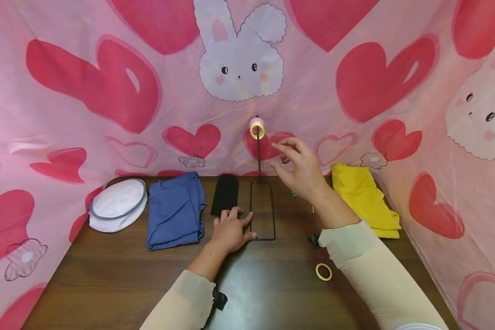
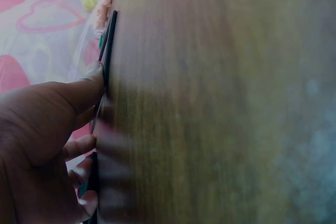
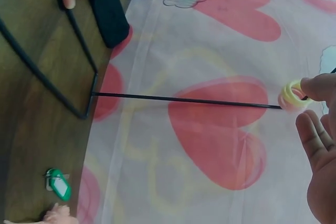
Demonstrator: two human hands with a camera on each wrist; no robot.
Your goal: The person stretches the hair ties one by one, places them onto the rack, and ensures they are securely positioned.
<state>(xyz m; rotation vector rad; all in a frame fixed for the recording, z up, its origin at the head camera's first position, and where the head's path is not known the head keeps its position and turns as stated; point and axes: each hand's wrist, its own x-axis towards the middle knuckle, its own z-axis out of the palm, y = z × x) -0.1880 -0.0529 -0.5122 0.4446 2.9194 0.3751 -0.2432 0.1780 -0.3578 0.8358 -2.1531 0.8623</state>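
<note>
A black wire stand (image 1: 259, 160) has a flat rectangular base and an upright rod. Near the rod's top hang a pink ring (image 1: 256, 120) and a yellow ring (image 1: 251, 132). My left hand (image 1: 231, 231) rests on the base's left side, thumb and forefinger spread on the wire; its other fingers lie by a black oblong piece (image 1: 225, 195). In the left wrist view the thumb (image 2: 86, 88) presses the wire. Right of the rings, my right hand (image 1: 301, 169) is raised with loosely bent fingers, holding nothing; a gap separates it from them in the head view.
Another yellow ring (image 1: 323, 278) lies on the table near the right forearm. Folded blue cloth (image 1: 175, 211) and a white round mesh item (image 1: 118, 199) lie left, yellow cloth (image 1: 367, 199) right. A green tag (image 3: 59, 184) sits behind the right arm. Patterned fabric walls surround the table.
</note>
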